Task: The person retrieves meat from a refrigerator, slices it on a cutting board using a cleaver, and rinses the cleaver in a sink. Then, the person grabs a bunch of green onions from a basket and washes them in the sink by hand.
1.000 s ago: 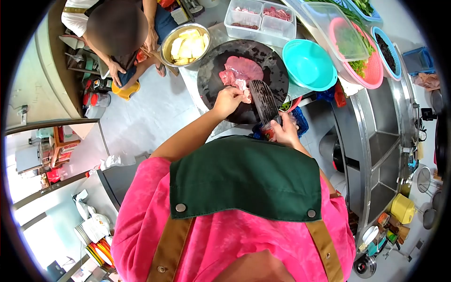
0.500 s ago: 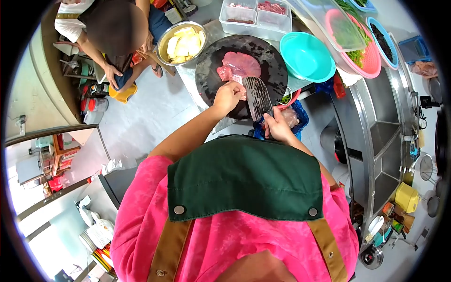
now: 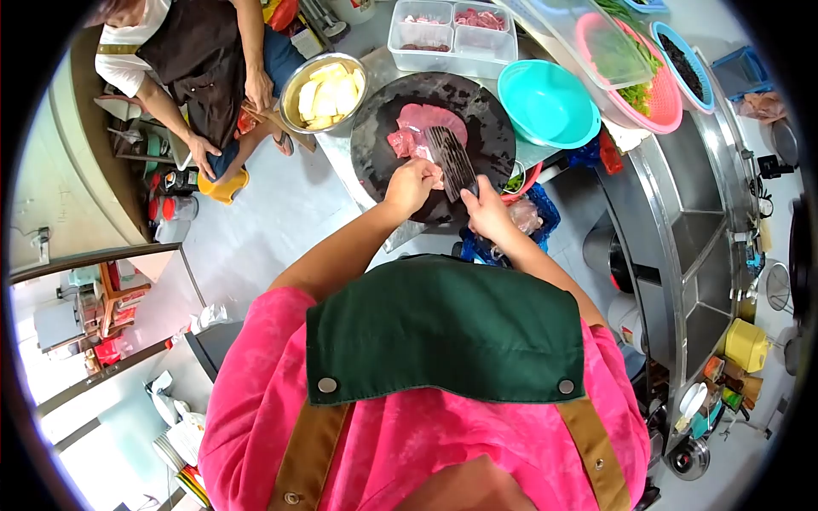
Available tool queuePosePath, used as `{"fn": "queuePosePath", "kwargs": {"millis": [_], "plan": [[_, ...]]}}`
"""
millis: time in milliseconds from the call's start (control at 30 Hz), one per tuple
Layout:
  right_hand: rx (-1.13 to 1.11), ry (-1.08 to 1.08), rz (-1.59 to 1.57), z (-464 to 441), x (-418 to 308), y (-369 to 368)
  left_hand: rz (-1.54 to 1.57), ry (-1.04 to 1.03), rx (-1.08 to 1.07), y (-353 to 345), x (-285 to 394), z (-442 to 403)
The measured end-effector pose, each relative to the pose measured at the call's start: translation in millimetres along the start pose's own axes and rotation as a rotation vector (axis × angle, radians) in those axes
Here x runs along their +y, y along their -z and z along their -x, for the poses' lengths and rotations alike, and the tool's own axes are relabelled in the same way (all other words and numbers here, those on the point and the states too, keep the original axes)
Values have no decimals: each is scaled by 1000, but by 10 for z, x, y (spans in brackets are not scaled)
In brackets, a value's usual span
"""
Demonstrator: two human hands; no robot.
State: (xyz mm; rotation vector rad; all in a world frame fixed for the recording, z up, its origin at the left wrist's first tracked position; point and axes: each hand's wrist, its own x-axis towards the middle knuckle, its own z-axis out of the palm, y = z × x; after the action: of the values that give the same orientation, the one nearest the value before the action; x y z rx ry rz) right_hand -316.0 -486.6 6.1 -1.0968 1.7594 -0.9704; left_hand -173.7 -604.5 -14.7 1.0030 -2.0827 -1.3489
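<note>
A slab of raw pink meat [image 3: 437, 119] lies on the round dark chopping board [image 3: 379, 111], with a smaller chunk [image 3: 400, 143] at its left edge. My right hand [image 3: 486, 209] is wrapped round the handle of a cleaver [image 3: 451, 160], whose broad wet blade slants up and left over the meat's near right part. Just left of the blade, my left hand [image 3: 411, 186] has its fingers closed on the near end of the meat. How far the blade's edge has gone into the meat cannot be seen.
Around the board stand a metal bowl of pale yellow pieces [image 3: 294, 89], a divided plastic container of meat [image 3: 456, 61], and a turquoise basin [image 3: 550, 102]. A pink basket [image 3: 669, 115] of greens is farther right. Another person [image 3: 200, 68] sits at the upper left.
My right hand and the cleaver have moved up and left, bringing the blade farther over the meat. My left hand stays closed on the meat's near end. The seated person has leaned back.
</note>
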Motion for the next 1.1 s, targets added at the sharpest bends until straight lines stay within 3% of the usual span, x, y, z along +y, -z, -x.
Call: {"fn": "queuePosePath", "kwargs": {"millis": [33,167,200,300,367,500,567,733,867,933,967,1033,1100], "plan": [[-17,-112,-60,-57,-89,-18,57,1,13,-12,-40,-11],[-86,-201,-90,79,-246,48,75,-6,37,-48,-121,20],[-94,-79,46,101,-2,44,72,-5,38,-51,-117,35],[-84,-70,188,307,151,63,145,17,48,-64,-117,60],[-95,-90,197,333,44,39,-55,-61,77,-68,-151,67],[-46,-8,170,91,-33,-50,82,-25,53,-25,-131,11],[2,62,217,42,-91,-102,-196,-40,72,40,-95,-41],[-99,-5,309,504,30,185,-8,-44,117,-73,-226,30],[-239,-59,429,804,130,381,-125,-98,186,-54,-139,97],[-265,-70,430,919,97,452,51,151,161,-48,9,47],[-226,-66,385,978,80,487,52,153,162,-17,118,31],[-148,-61,295,1057,18,546,-158,235,143,34,274,-13],[-97,-116,249,1052,-54,513,-305,145,178,7,-145,-62]]}}
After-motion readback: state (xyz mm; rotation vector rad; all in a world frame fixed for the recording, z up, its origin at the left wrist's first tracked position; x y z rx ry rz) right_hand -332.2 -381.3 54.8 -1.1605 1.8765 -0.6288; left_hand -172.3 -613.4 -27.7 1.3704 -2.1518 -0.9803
